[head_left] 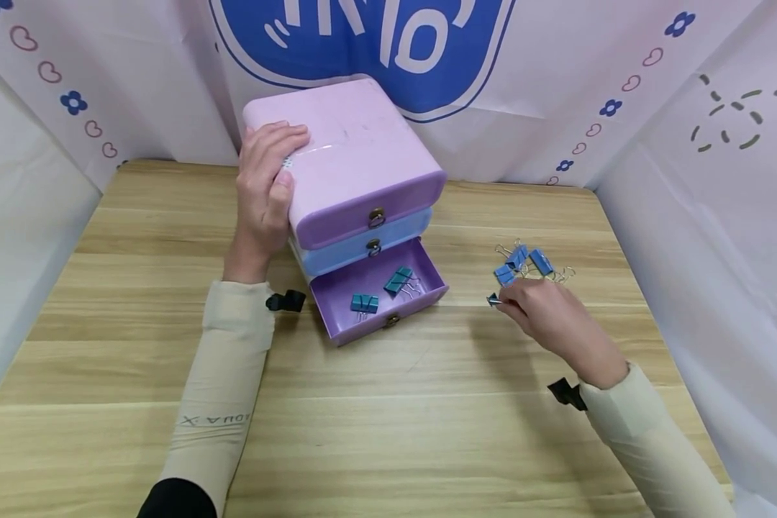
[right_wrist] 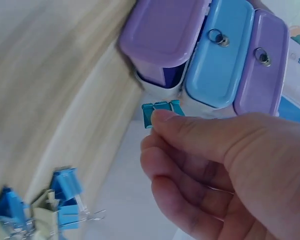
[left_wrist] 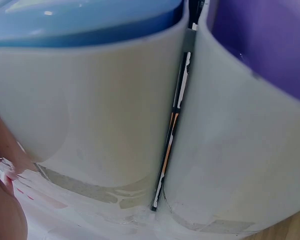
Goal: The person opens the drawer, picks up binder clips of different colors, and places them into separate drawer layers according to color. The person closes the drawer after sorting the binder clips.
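My left hand (head_left: 264, 183) rests on the top and left side of a small drawer cabinet (head_left: 343, 137), pink on top with purple and blue drawer fronts. Its bottom purple drawer (head_left: 326, 316) is pulled out, and two teal binder clips lie inside, one binder clip (head_left: 365, 303) at the left and another binder clip (head_left: 398, 280) further right. Between thumb and forefinger, my right hand (head_left: 553, 316) pinches a teal binder clip (right_wrist: 157, 111), to the right of the cabinet. Just beyond that hand lies a small pile of blue binder clips (head_left: 516, 256).
The cabinet stands on a wood-grain table (head_left: 375, 432). Behind it hangs a white printed cloth (head_left: 149, 79) with a blue emblem, and pale cloth walls (head_left: 706, 237) close off the sides. In the right wrist view, cream-coloured clips (right_wrist: 44, 212) lie among the blue ones.
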### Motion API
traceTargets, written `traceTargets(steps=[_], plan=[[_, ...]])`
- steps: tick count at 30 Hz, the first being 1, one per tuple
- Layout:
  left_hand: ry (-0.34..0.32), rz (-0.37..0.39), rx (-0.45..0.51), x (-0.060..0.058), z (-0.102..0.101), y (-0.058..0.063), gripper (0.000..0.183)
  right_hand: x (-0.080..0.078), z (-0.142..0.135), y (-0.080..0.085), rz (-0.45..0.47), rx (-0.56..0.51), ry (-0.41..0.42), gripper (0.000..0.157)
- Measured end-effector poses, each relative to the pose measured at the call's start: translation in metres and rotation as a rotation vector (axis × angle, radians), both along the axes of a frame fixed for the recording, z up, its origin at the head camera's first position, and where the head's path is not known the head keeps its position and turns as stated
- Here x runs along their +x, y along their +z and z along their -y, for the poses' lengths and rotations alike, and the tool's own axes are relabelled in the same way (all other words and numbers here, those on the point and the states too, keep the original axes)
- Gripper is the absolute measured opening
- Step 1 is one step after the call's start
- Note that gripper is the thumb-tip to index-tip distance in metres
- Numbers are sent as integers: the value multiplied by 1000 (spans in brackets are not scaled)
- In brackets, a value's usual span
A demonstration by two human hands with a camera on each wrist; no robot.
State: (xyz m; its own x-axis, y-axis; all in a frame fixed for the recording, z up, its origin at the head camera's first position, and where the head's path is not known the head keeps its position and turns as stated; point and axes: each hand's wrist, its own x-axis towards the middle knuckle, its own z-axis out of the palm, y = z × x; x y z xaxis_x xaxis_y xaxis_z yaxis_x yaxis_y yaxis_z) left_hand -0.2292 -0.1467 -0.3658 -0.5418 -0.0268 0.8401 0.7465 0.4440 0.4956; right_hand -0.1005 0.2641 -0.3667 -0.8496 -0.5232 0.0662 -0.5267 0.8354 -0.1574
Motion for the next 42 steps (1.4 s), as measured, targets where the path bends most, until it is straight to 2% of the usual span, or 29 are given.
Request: traceTargets(steps=[10, 21, 30, 36, 42], plan=[[-2, -2, 12, 2, 0, 4, 62, -11, 24, 16, -72, -26, 49, 5], [-12, -4, 36, 12, -4, 14, 61, -23, 54, 21, -100, -33, 113, 8], [-7, -6, 28, 6, -1, 10, 61, -27, 85, 24, -64, -6, 155, 9], [-12, -9, 17, 3, -1, 5, 61, -31, 98, 20, -53, -8, 194, 10], [-8, -5, 11, 1, 0, 1, 61, -40, 113, 15, 23, -28, 227, 16]])
